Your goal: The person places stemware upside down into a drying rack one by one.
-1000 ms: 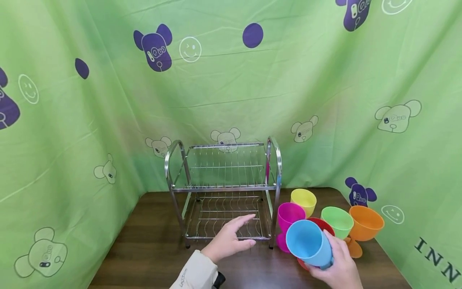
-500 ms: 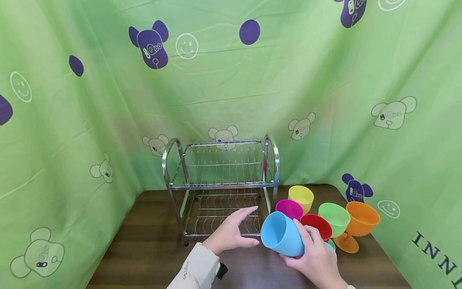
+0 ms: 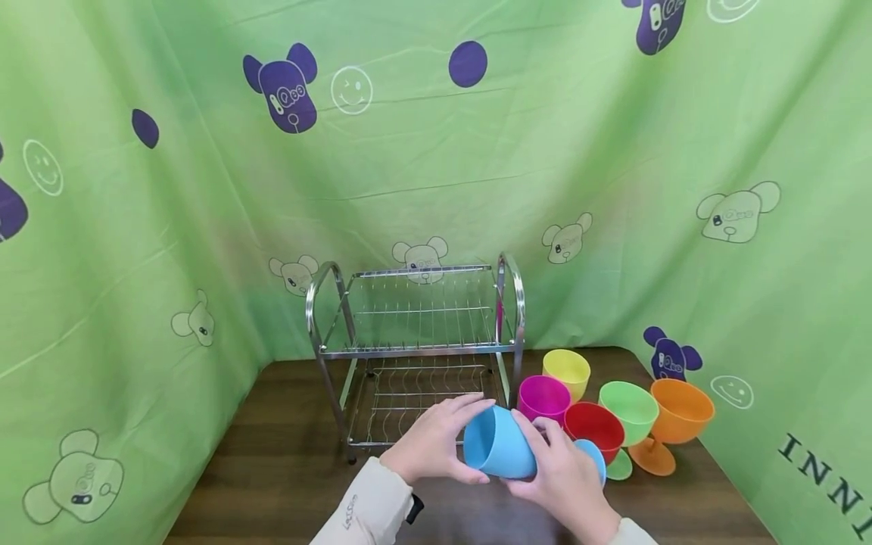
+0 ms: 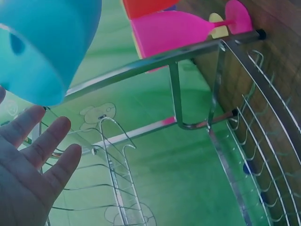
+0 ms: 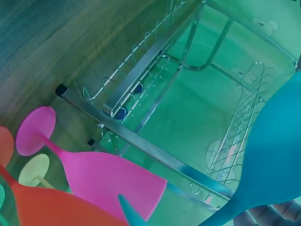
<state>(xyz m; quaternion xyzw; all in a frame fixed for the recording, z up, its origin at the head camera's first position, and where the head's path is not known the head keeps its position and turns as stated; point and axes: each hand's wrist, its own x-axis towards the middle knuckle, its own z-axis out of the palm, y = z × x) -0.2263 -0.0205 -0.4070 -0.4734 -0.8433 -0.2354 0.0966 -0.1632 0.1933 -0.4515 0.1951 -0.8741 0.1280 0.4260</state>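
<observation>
My right hand [image 3: 562, 477] grips a blue plastic goblet [image 3: 512, 446] around its bowl. The goblet is tipped sideways, mouth toward the left, with its round foot showing beyond the right hand. At the goblet's mouth, my left hand [image 3: 432, 443] is spread, fingers above and thumb below the rim. In the left wrist view, the left fingers [image 4: 51, 136] are nearly straight beside the rim. The right wrist view shows the blue bowl [image 5: 277, 150] with fingertips [image 5: 268, 214] behind it. Both hands are in front of a metal two-tier dish rack [image 3: 422, 350].
Right of the rack stand several upright goblets: magenta [image 3: 545, 395], yellow [image 3: 568, 369], red [image 3: 598, 430], green [image 3: 630, 409] and orange [image 3: 681, 409]. The brown wooden table [image 3: 259, 454] is enclosed by a green printed curtain [image 3: 436, 174].
The right hand has carried the blue goblet leftward from above the red one, tilting it further over. Its mouth now lies between the left hand's fingers and thumb; the left hand has barely moved.
</observation>
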